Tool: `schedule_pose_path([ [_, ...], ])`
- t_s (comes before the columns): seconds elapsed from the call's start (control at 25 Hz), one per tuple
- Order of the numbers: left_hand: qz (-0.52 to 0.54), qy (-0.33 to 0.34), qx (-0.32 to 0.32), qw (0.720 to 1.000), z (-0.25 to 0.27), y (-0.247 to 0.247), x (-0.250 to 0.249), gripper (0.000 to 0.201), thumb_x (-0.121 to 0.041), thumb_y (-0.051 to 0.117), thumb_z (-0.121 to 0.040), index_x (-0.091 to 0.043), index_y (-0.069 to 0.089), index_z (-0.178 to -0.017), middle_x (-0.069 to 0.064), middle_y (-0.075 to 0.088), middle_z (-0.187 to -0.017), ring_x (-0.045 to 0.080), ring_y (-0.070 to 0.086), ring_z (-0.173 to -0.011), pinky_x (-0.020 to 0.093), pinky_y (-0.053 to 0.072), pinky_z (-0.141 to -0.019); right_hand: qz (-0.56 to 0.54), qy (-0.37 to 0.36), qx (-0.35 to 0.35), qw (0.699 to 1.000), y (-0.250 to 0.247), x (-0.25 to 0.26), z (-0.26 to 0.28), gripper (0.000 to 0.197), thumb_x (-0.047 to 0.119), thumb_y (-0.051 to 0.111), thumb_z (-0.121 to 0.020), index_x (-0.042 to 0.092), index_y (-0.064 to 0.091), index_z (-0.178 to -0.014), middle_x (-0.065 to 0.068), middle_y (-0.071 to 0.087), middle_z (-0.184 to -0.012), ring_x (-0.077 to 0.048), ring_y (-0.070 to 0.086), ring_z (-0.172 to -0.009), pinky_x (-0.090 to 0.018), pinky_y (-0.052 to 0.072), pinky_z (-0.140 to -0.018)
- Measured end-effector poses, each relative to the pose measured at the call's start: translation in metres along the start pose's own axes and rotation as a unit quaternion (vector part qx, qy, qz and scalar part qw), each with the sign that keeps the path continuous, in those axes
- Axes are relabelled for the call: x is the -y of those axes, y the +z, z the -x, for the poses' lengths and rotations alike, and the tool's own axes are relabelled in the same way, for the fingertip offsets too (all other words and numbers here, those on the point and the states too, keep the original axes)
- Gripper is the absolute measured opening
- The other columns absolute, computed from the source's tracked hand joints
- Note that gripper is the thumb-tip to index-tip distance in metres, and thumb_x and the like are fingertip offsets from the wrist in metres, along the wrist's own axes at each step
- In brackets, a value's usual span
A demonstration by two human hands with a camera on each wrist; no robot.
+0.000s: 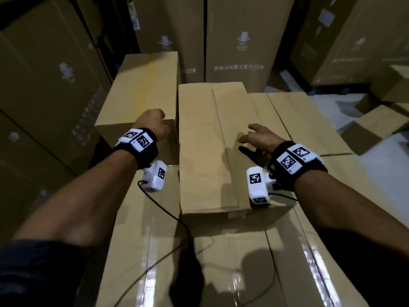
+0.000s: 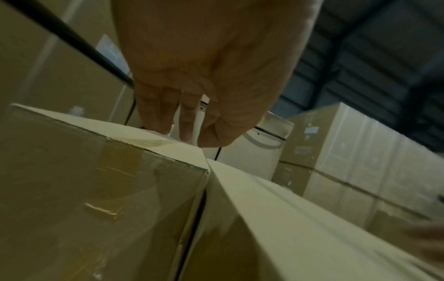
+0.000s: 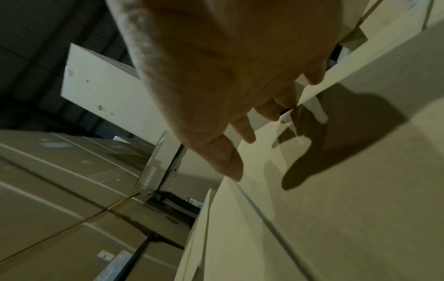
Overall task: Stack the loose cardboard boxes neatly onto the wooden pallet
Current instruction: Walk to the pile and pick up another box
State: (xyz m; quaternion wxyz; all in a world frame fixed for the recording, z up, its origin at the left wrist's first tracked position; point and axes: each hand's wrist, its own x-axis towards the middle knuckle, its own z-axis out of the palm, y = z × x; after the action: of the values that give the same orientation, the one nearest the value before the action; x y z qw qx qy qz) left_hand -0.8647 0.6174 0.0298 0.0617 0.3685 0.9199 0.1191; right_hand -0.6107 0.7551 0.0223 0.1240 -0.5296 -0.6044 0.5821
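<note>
Two long cardboard boxes lie side by side on a lower layer of taped boxes, whose tape shines under the light; the pallet itself is hidden beneath them. The middle box runs away from the person with its top seam lengthwise, and the left box sits pushed further back, its near end stepped behind the middle box's near end. In the left wrist view the two touch along one corner line with only a thin dark gap. The left hand is at the near right corner of the left box; from the wrist view its fingers reach straight over the top edge, relaxed and gripping nothing. The right hand hovers just over the middle box with fingers spread and loose, casting a shadow on the lid and holding nothing. These boxes look stiff and plain-surfaced, with no handles or straps, so a one-handed pinch would likely slip; weight cannot be told from here, but their length suggests they would swing if lifted from one end. The best hold is probably flat palms on opposite long sides or under the end corners, and for squaring up, a push on the end face near a corner, where the board is strongest.
</note>
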Motion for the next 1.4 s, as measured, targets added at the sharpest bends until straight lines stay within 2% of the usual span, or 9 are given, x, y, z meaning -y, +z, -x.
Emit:
schedule_pose_path([
  [0.08,-0.071,0.047,0.002,0.996,-0.002,0.007,0.009,0.049,-0.020,0.062,-0.092,-0.010,0.050,-0.138,0.020,0.047,-0.137,0.042,0.048,-0.122,0.049,0.045,-0.097,0.028,-0.018,0.021,0.999,0.007,-0.006,0.037,0.068,0.003,0.067,-0.093,0.023,0.039,-0.152,-0.002,0.043,-0.142,-0.016,0.052,-0.094,-0.013,0.050,-0.047],
  [0.16,-0.108,0.086,-0.002,0.990,-0.006,0.016,0.016,0.056,-0.018,0.065,-0.089,-0.011,0.044,-0.140,0.020,0.040,-0.140,0.041,0.041,-0.127,0.051,0.043,-0.099,0.107,-0.072,0.051,0.990,0.019,-0.017,0.071,0.073,0.009,0.070,-0.093,0.024,0.034,-0.154,-0.001,0.041,-0.151,-0.013,0.055,-0.108,-0.012,0.052,-0.070],
  [0.24,-0.126,0.117,-0.015,0.985,-0.013,0.027,0.019,0.065,-0.016,0.067,-0.087,-0.011,0.036,-0.144,0.018,0.031,-0.150,0.038,0.031,-0.136,0.052,0.039,-0.104,0.266,-0.119,0.075,0.954,0.032,-0.032,0.098,0.085,0.031,0.077,-0.087,0.028,0.028,-0.157,0.000,0.031,-0.161,-0.019,0.039,-0.141,-0.031,0.038,-0.111],
  [0.28,-0.131,0.128,-0.017,0.983,-0.016,0.033,0.022,0.069,-0.016,0.066,-0.088,-0.012,0.030,-0.147,0.017,0.024,-0.156,0.038,0.025,-0.141,0.052,0.036,-0.108,0.343,-0.127,0.088,0.927,0.037,-0.041,0.106,0.093,0.044,0.077,-0.084,0.031,0.023,-0.158,-0.001,0.024,-0.165,-0.022,0.026,-0.149,-0.043,0.023,-0.121],
  [0.36,-0.145,0.141,-0.004,0.979,-0.024,0.046,0.025,0.079,-0.017,0.065,-0.090,-0.013,0.018,-0.153,0.015,0.012,-0.162,0.037,0.014,-0.148,0.052,0.026,-0.115,0.451,-0.127,0.093,0.878,0.046,-0.059,0.119,0.105,0.061,0.075,-0.078,0.037,0.013,-0.159,-0.004,0.005,-0.169,-0.025,0.002,-0.155,-0.053,0.000,-0.124],
  [0.44,-0.152,0.151,0.003,0.977,-0.032,0.055,0.027,0.087,-0.018,0.067,-0.088,-0.012,0.013,-0.155,0.016,0.012,-0.162,0.038,0.013,-0.148,0.054,0.020,-0.118,0.507,-0.136,0.087,0.847,0.052,-0.073,0.127,0.111,0.065,0.075,-0.075,0.039,0.007,-0.159,-0.005,-0.009,-0.169,-0.026,-0.011,-0.155,-0.051,-0.008,-0.122],
  [0.72,-0.118,0.158,-0.009,0.980,-0.045,0.075,0.025,0.085,-0.022,0.072,-0.085,-0.006,0.020,-0.150,0.021,0.022,-0.157,0.040,0.018,-0.145,0.054,0.016,-0.119,0.570,-0.173,-0.057,0.801,0.072,-0.106,0.127,0.112,0.072,0.071,-0.072,0.042,0.004,-0.158,-0.003,-0.007,-0.169,-0.024,-0.004,-0.155,-0.049,-0.001,-0.124],
  [1.0,-0.100,0.149,-0.036,0.983,-0.070,0.081,0.021,0.065,-0.023,0.049,-0.099,-0.006,0.017,-0.153,0.019,0.016,-0.161,0.039,0.012,-0.148,0.051,0.012,-0.121,0.579,-0.183,-0.065,0.792,0.072,-0.112,0.125,0.111,0.078,0.065,-0.073,0.044,0.001,-0.158,0.002,-0.006,-0.169,-0.021,-0.005,-0.156,-0.047,0.000,-0.125],
  [1.4,-0.111,0.171,-0.061,0.977,-0.071,0.095,0.020,0.083,-0.012,0.065,-0.087,-0.008,0.017,-0.154,0.020,0.018,-0.160,0.040,0.019,-0.146,0.051,0.017,-0.119,0.570,-0.181,-0.053,0.799,0.070,-0.100,0.114,0.109,0.076,0.066,-0.073,0.045,0.005,-0.158,0.006,-0.005,-0.169,-0.019,-0.006,-0.155,-0.049,-0.003,-0.123],
])
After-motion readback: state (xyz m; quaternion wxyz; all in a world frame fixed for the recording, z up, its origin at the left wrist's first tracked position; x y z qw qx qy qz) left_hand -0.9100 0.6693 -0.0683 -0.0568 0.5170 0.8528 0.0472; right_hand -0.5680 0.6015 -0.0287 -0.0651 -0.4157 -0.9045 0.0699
